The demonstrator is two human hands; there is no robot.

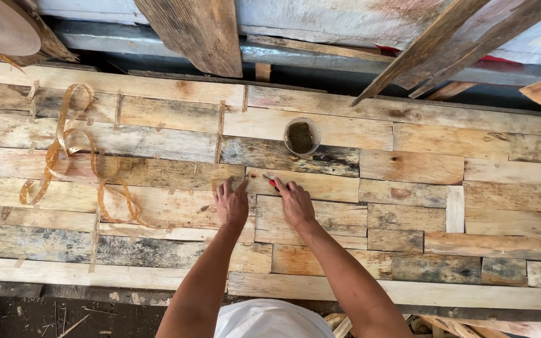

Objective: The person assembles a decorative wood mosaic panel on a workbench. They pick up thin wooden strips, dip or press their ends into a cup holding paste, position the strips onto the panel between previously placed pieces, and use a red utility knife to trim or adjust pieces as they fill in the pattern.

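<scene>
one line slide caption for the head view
Both hands, left and right, press on patchwork veneer sheet; right grips red-handled tool.

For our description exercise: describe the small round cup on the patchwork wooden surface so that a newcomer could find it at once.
Start at the wide surface of pieced wood strips. Just beyond the right hand, near the far edge, stands a small round cup. It is the only round container there, pale-rimmed with dark contents, unlike the curled tan tape lying at left.

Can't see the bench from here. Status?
Left hand flat on veneer sheet. Right hand holds small red tool at seam. Cup behind, apart. Loose tape curls left.
</scene>
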